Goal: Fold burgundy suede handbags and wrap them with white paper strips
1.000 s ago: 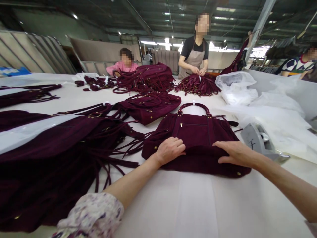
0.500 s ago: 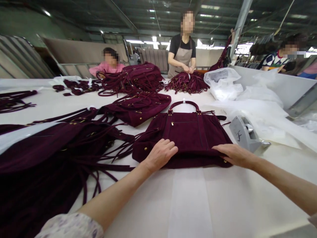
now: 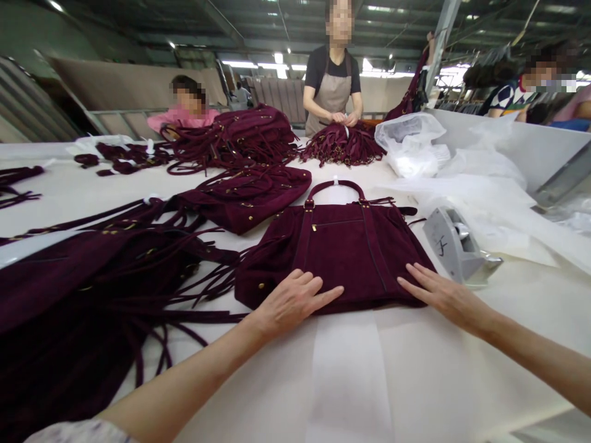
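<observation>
On the white bench point(image 3: 429, 369) before us, a dark maroon suede-like handbag point(image 3: 339, 246) lies flat, its two-strap front facing up and its rounded handle point(image 3: 339, 184) pointing away from us. A small white wrap point(image 3: 336, 180) circles the top of that handle, and a gold-coloured zip pull point(image 3: 314, 227) shows near the upper left of the front.

Our left hand point(image 3: 293, 298) rests palm down on the handbag's lower left edge, its fingers bent except for one digit stretched towards the middle; we cannot tell whether they pinch any of the material. Our right hand point(image 3: 443, 298) lies at the lower right corner, its fingers extended and slightly parted, touching the surface without gripping it.

Just beside the handbag, to the right, we see a grey tape dispenser point(image 3: 446, 243) with a black mark on its side. To the left, a large dark maroon bag point(image 3: 92, 264) with long thin straps spreads across the bench, and another maroon bag point(image 3: 258, 197) lies behind it. Farther back, we make out a heap of maroon bags point(image 3: 244, 132), crumpled clear plastic point(image 3: 410, 144), and a co-worker in a taupe apron point(image 3: 337, 86) holding a bundle of maroon straps point(image 3: 344, 144).
</observation>
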The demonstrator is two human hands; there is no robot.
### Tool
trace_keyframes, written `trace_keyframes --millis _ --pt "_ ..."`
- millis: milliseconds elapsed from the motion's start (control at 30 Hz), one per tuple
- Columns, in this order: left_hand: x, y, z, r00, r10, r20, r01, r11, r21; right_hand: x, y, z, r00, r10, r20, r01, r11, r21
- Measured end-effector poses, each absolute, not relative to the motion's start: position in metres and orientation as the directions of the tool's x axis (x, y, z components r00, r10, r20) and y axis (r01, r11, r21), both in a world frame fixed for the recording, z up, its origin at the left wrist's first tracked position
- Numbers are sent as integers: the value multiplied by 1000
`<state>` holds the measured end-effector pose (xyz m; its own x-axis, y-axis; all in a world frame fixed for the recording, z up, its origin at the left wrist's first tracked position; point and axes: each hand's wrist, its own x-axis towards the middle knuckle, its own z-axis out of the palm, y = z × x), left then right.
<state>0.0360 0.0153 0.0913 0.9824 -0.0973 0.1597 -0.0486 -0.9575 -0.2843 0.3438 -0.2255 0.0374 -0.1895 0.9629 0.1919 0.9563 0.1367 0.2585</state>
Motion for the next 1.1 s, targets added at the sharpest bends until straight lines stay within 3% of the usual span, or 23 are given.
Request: trace_keyframes --millis 167,333,467,600,767,933,1033,1100 --pt "37 13 99 989 -107 102 -76 -960 -268 338 -224 42 -180 973 148 934 122 335" --pt "33 -5 106 989 -124 81 -102 -966 -239 337 -230 32 -166 971 174 938 101 332" --pt "57 -12 112 999 -32 36 -28 -994 -109 336 -231 31 -186 967 173 934 119 337" --pt "92 -8 106 989 -36 146 -43 -998 48 327 -225 42 -135 984 119 938 88 335" --pt "110 -5 86 931 -92 352 -142 -983 119 325 -208 45 -81 997 -7 978 81 193" --pt "109 -6 70 939 -218 265 -261 -955 139 333 -198 60 -43 971 -237 996 61 69" --pt "112 -5 66 945 -206 252 -247 -959 140 334 -184 104 -98 931 -352 995 94 -29" --pt "115 -6 65 943 -205 264 -243 -962 122 325 -168 148 -130 940 -316 990 102 -102"
